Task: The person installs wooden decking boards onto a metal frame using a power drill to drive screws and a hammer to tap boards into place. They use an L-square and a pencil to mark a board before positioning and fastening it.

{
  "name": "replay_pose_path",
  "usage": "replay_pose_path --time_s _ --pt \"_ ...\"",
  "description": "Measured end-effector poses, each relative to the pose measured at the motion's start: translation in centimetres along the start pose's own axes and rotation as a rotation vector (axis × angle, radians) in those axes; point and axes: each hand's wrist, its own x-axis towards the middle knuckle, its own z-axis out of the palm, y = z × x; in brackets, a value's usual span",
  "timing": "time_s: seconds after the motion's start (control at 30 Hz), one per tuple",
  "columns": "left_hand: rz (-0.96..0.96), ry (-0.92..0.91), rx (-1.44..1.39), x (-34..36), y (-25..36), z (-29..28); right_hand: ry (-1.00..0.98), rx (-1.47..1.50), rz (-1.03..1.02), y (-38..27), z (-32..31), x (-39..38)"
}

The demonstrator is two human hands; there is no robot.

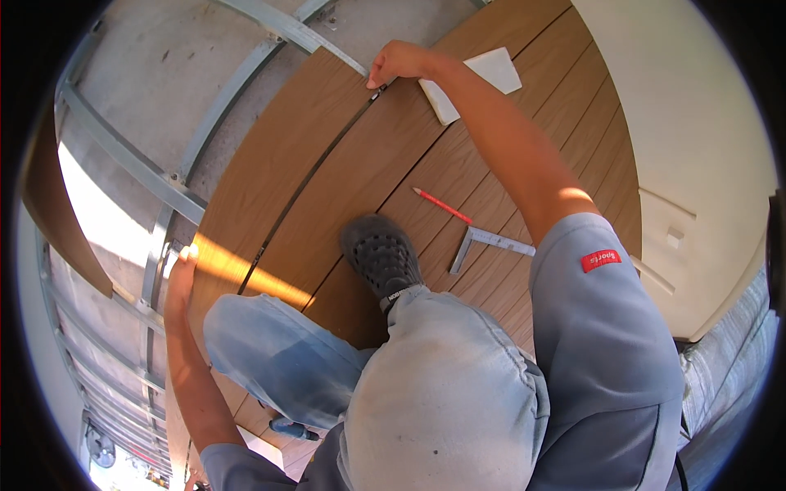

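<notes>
The long brown wood-grain board (282, 139) at the deck's left edge lies over the silver metal framing (160, 186), with a narrow dark gap between it and the neighbouring brown wood-grain board (348, 168). Your right hand (395, 64) is at the gap's far end, its fingertips bent downward near a small dark-and-silver clip (376, 95); whether they grip anything, I cannot tell. Your left hand (182, 270) is at the long board's outer edge, nearer you; its grip cannot be told either. On the decking lie a red pencil (442, 205) and a silver L-shaped metal square (495, 240), near your dark grey perforated clog (381, 254). A white flat piece (496, 70) lies partly hidden beneath your right forearm.
</notes>
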Motion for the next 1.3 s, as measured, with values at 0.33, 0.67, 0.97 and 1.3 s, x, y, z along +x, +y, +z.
replay_pose_path --time_s 0.33,0.67,0.97,1.3 --pt "0.042 -0.108 -0.059 -0.1 -0.7 -1.0 0.025 -0.086 0.074 -1.5 0.2 -0.7" --pt "-0.057 0.012 0.047 0.4 -0.8 0.5 0.039 -0.047 0.025 -0.5 0.7 -1.0" --pt "0.009 0.05 -0.014 0.9 -2.5 0.6 0.082 -0.032 -0.013 -0.1 1.0 -0.4" --pt "-0.089 0.125 -0.063 0.1 -2.5 0.5 0.067 0.025 0.016 -1.2 1.3 -0.5"
